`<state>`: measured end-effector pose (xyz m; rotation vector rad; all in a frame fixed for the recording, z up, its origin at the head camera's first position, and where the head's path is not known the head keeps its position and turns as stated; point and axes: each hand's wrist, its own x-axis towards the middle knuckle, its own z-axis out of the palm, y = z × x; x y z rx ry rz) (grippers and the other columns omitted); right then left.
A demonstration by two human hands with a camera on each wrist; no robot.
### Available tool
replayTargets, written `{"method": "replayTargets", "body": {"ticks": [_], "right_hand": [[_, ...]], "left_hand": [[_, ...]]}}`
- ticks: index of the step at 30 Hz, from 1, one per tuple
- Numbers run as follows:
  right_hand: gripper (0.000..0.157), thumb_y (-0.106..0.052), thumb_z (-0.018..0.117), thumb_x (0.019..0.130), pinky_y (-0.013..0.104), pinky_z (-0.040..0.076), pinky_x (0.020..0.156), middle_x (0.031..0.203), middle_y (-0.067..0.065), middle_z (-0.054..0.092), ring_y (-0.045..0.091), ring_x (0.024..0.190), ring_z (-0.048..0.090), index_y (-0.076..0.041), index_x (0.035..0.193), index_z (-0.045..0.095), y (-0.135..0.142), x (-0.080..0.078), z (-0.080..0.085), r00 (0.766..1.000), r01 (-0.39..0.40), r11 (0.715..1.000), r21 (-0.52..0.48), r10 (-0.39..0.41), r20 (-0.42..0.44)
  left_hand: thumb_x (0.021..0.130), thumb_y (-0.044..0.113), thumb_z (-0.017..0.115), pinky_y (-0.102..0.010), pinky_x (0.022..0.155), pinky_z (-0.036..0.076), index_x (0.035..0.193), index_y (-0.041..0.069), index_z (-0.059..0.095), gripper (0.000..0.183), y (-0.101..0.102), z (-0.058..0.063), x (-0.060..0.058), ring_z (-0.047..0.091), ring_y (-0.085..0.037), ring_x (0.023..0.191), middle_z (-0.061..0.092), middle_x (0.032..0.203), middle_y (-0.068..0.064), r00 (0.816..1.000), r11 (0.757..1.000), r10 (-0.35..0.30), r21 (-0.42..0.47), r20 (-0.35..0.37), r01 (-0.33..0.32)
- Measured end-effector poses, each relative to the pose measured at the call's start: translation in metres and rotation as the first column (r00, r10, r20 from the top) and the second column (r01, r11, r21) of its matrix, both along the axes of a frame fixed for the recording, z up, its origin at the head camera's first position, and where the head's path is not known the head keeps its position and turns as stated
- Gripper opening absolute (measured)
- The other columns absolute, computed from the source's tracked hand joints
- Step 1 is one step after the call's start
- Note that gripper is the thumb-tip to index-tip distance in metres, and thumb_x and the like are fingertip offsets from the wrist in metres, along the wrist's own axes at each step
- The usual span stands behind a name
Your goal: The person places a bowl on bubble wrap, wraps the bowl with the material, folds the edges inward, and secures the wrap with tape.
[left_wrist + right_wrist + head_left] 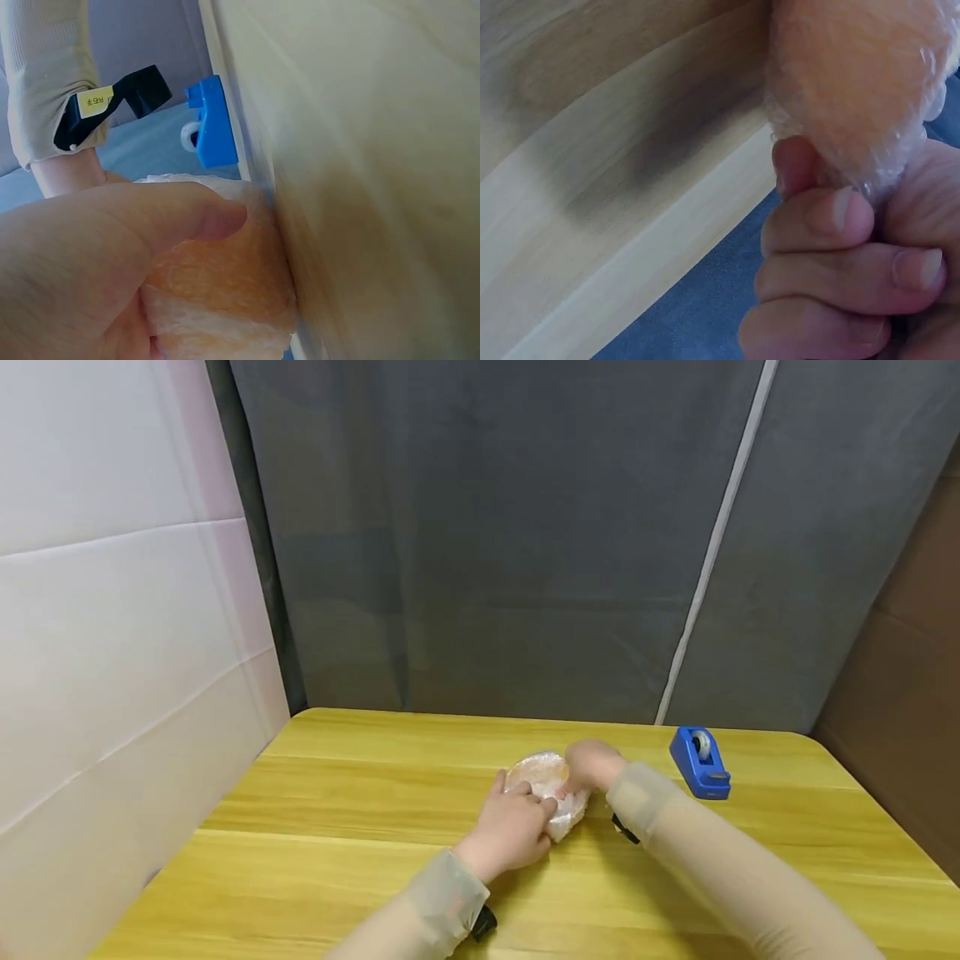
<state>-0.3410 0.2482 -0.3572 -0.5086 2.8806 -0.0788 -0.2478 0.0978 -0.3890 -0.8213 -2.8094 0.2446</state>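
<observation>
A roundish bundle of clear bubble wrap (542, 765) sits on the table between both hands, with something orange showing through the plastic. My left hand (512, 825) holds it from the near left, fingers spread over its top. In the left wrist view, the thumb of that hand (97, 247) lies along the side of the bundle (225, 277). At the bundle's far right, my right hand (592, 764) is bent down over the wrap. The right wrist view shows this hand (829, 259) with curled fingers, pinching gathered plastic at the narrow end of the bundle (855, 67).
A blue tape dispenser (701, 770) with a roll in it stands on the yellow wood-grain table (360, 802), right of the hands. A grey curtain (487, 543) hangs behind the table; a white panel (127, 610) is at the left, a brown one (900, 652) at the right.
</observation>
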Motion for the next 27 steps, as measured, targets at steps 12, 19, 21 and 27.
{"method": "replayTargets", "body": {"ticks": [12,19,21,27], "right_hand": [[0.042,-0.045,0.076,0.081,0.022,0.034,0.038,0.065,0.008,0.058,0.013,0.043,0.043,-0.006,0.075,0.058,0.003,-0.008,-0.009,0.983,0.045,0.992,-0.117,-0.023,0.18],[0.048,-0.052,0.065,0.087,0.025,0.041,0.042,0.072,0.015,0.066,0.02,0.05,0.052,-0.007,0.072,0.06,0.007,-0.009,-0.001,0.975,0.052,0.981,-0.185,-0.011,0.22],[0.049,-0.053,0.063,0.088,0.028,0.045,0.045,0.073,0.015,0.066,0.023,0.054,0.057,-0.007,0.073,0.061,0.007,-0.008,0.0,0.975,0.062,0.977,-0.203,-0.016,0.22],[0.048,-0.056,0.061,0.088,0.043,0.055,0.06,0.075,0.013,0.064,0.03,0.067,0.064,-0.009,0.079,0.061,0.005,-0.007,-0.002,0.975,0.087,0.962,-0.258,-0.03,0.218]], "left_hand": [[0.078,0.042,0.074,-0.058,0.105,0.033,0.093,0.025,0.066,0.024,-0.005,-0.004,-0.007,0.057,-0.017,0.102,0.069,0.085,0.009,0.998,1.0,-0.003,-0.009,0.06,0.004],[0.079,0.038,0.071,-0.062,0.105,0.03,0.085,0.02,0.063,0.021,-0.007,-0.008,-0.009,0.057,-0.02,0.101,0.066,0.088,0.004,1.0,0.999,0.009,0.031,0.027,-0.01],[0.08,0.039,0.071,-0.064,0.106,0.027,0.085,0.02,0.062,0.021,-0.008,-0.007,-0.009,0.057,-0.021,0.102,0.065,0.089,0.003,1.0,0.999,0.016,0.043,0.027,-0.017],[0.08,0.036,0.07,-0.067,0.105,0.025,0.084,0.018,0.063,0.02,-0.009,-0.006,-0.007,0.056,-0.022,0.105,0.063,0.096,0.002,0.999,0.997,0.021,0.074,0.042,-0.024]]}}
